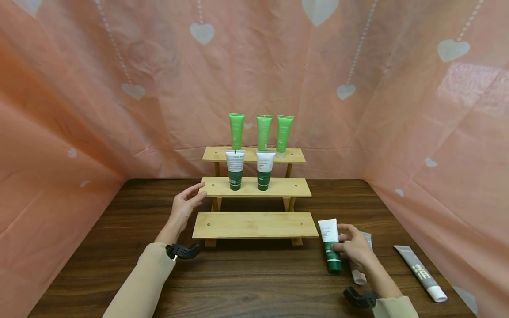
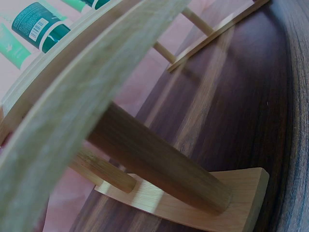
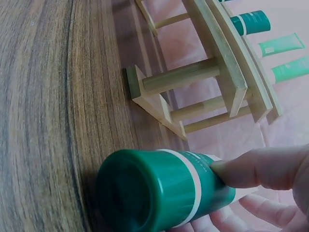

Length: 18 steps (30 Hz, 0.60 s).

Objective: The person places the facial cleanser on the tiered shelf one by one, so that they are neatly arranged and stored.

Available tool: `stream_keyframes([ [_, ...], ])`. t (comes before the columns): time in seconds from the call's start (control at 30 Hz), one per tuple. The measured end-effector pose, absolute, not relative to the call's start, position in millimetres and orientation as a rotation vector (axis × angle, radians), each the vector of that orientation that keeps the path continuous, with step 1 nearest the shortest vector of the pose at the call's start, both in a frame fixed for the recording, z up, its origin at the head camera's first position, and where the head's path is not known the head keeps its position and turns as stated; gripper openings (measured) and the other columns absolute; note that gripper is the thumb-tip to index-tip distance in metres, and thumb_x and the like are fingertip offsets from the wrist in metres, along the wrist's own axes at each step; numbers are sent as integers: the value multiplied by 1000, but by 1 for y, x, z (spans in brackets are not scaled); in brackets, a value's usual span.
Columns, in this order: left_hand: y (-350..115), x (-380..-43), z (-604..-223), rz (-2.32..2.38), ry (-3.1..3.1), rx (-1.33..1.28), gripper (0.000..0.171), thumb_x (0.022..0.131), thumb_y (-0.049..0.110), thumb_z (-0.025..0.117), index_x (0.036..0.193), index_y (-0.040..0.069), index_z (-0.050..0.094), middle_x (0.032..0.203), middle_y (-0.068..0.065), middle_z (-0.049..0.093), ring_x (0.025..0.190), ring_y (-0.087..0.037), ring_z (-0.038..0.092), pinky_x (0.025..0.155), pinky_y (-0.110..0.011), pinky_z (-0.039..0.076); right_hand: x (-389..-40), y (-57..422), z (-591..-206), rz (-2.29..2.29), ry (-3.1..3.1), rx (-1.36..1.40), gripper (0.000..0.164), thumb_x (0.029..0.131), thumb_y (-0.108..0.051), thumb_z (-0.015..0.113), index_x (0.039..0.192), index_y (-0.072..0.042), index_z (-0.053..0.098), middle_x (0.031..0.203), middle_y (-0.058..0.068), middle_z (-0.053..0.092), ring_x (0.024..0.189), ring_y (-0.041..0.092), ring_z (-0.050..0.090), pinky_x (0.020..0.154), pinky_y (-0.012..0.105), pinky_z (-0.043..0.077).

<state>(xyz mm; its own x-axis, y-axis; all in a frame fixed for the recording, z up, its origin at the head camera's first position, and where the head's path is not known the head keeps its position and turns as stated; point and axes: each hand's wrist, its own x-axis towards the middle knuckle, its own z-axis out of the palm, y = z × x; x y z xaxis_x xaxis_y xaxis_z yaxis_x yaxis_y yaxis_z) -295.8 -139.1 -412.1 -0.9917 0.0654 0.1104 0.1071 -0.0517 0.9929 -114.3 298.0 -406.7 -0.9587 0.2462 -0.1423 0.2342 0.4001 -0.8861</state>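
Between thumb and fingers, my right hand (image 1: 355, 246) grips a white and dark green tube (image 1: 329, 245), its green cap pointing down, just right of the wooden three-step stand (image 1: 254, 225). The right wrist view shows that cap (image 3: 130, 191) large, with the thumb pressed on the tube's side. My left hand (image 1: 187, 204) is at the left end of the middle step, fingers stretched and touching its edge. On the middle step stand two white and green tubes, one on the left (image 1: 235, 170) and one on the right (image 1: 264, 170). Three bright green tubes (image 1: 263, 132) stand upright on the top step.
A grey tube (image 1: 421, 274) with a white cap lies on the dark wooden table (image 1: 254, 282) at far right. Another grey tube (image 1: 359, 277) lies partly hidden under my right hand. A pink curtain (image 1: 171, 115) with hearts encloses the back and sides.
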Motion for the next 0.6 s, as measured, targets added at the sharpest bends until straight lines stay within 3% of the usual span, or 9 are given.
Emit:
stream_keyframes([
  [0.4, -139, -296, -412, -2211, -2177, -190, 52, 81, 32, 72, 127, 11, 59, 123, -11, 54, 100, -18, 57, 82, -30, 51, -118, 299, -405, 1608, -2503, -411, 66, 79, -1, 70, 133, 2, 31, 117, 33, 50, 82, 16, 60, 66, 38, 54],
  [0.6, -139, -297, -413, -2220, -2169, -186, 51, 81, 31, 73, 126, 11, 59, 123, -11, 54, 97, -17, 58, 83, -32, 51, -122, 298, -406, 1536, -2368, -304, 59, 77, 9, 66, 127, 3, 34, 109, 26, 54, 78, 4, 60, 61, 28, 53],
])
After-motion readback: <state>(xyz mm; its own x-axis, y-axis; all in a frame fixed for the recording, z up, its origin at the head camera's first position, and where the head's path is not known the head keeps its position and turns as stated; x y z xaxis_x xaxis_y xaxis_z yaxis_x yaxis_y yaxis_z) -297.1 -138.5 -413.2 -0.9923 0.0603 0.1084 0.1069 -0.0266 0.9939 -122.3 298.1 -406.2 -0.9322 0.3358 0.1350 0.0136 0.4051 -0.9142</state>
